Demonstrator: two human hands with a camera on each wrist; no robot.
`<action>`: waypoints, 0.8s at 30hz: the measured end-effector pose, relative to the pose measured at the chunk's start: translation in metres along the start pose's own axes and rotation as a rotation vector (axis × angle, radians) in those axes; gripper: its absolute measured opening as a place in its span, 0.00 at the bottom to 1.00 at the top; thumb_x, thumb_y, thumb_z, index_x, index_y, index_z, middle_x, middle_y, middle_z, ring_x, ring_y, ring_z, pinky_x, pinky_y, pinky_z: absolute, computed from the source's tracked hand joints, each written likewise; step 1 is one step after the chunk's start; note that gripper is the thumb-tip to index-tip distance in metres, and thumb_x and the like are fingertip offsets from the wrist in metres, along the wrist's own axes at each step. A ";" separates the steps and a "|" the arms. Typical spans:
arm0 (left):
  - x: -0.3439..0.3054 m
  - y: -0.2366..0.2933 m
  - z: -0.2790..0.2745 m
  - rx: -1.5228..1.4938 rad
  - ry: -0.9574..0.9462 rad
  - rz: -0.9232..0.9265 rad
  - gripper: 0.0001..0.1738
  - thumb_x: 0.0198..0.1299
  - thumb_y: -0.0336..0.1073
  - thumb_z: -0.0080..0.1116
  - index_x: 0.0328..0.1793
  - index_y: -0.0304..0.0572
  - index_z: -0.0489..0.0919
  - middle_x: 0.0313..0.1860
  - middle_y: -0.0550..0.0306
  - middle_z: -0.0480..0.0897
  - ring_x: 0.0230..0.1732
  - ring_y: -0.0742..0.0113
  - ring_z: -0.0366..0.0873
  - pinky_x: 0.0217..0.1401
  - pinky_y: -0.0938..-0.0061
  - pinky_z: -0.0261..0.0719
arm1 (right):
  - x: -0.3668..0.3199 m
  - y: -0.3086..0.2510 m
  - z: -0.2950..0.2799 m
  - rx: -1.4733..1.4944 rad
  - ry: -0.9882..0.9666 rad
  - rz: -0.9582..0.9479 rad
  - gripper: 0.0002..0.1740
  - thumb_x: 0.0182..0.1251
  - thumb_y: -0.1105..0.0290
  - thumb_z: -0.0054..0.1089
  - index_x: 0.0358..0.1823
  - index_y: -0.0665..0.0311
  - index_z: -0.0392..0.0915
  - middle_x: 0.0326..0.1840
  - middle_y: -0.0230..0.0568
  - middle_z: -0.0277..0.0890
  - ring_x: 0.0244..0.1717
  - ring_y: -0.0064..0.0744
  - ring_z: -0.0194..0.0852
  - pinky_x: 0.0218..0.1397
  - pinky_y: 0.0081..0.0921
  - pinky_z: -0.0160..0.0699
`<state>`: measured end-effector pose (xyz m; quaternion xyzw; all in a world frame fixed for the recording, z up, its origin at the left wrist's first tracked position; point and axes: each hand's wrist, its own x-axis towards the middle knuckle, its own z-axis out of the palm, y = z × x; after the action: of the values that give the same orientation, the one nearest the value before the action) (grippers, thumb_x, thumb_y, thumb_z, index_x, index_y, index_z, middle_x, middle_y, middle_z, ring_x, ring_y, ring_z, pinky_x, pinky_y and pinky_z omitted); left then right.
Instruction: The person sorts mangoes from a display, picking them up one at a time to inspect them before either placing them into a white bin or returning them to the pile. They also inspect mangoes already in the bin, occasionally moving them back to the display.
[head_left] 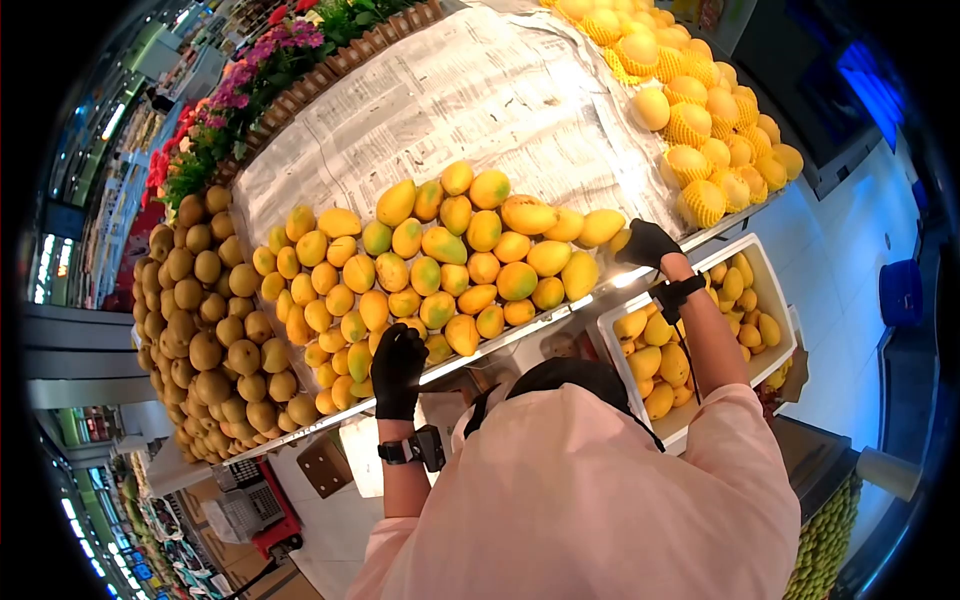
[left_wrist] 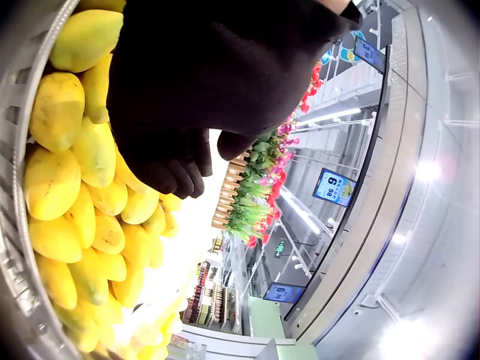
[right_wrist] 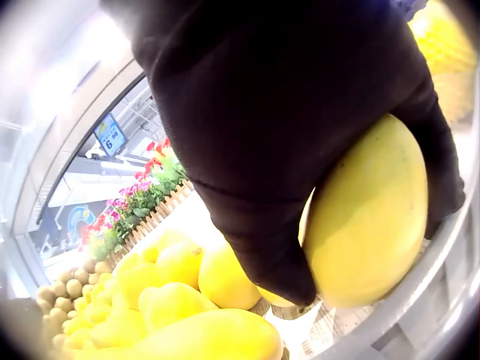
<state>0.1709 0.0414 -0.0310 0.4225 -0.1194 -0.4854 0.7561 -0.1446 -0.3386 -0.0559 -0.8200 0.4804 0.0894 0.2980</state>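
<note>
My right hand (head_left: 648, 245), in a black glove, grips a yellow mango (right_wrist: 375, 217) at the right end of the mango rows. In the right wrist view its thumb and fingers lie on opposite sides of the fruit, low over the newspaper beside the stand's edge. My gloved left hand (head_left: 398, 370) is at the front edge of the stand, over the nearest mangoes (head_left: 440, 245). Its fingers hang loosely curled with nothing in them, as the left wrist view (left_wrist: 176, 176) also shows. The piled mangoes are yellow, some with green patches.
Newspaper (head_left: 430, 110) covers the stand behind the mangoes. Brown kiwis (head_left: 200, 310) are heaped at left, net-wrapped yellow fruit (head_left: 720, 130) at right. A white foam box (head_left: 780, 290) of mangoes stands below the right arm. Flowers and a small wooden fence (head_left: 330, 75) line the back left.
</note>
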 end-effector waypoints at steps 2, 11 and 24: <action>0.002 -0.002 -0.007 0.126 0.017 0.024 0.16 0.67 0.34 0.42 0.57 0.33 0.68 0.43 0.46 0.73 0.40 0.59 0.69 0.45 0.70 0.71 | 0.000 0.004 -0.003 -0.008 0.013 0.011 0.34 0.41 0.49 0.73 0.43 0.70 0.77 0.44 0.59 0.81 0.47 0.52 0.81 0.50 0.37 0.79; 0.007 -0.003 -0.006 0.074 -0.065 0.028 0.13 0.69 0.32 0.43 0.56 0.35 0.69 0.43 0.51 0.73 0.39 0.64 0.70 0.44 0.72 0.72 | -0.016 0.021 -0.020 0.077 0.060 -0.005 0.37 0.41 0.50 0.74 0.48 0.71 0.77 0.44 0.56 0.81 0.45 0.48 0.81 0.49 0.36 0.78; 0.014 -0.004 -0.002 0.027 -0.073 -0.003 0.14 0.71 0.34 0.46 0.58 0.33 0.70 0.45 0.49 0.79 0.44 0.62 0.77 0.49 0.72 0.77 | -0.074 -0.068 -0.021 1.363 -0.074 -0.361 0.24 0.63 0.67 0.63 0.57 0.71 0.71 0.48 0.49 0.80 0.43 0.40 0.84 0.46 0.31 0.84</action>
<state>0.1765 0.0299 -0.0388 0.4147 -0.1528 -0.5000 0.7448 -0.1293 -0.2721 0.0206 -0.5141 0.2756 -0.2544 0.7714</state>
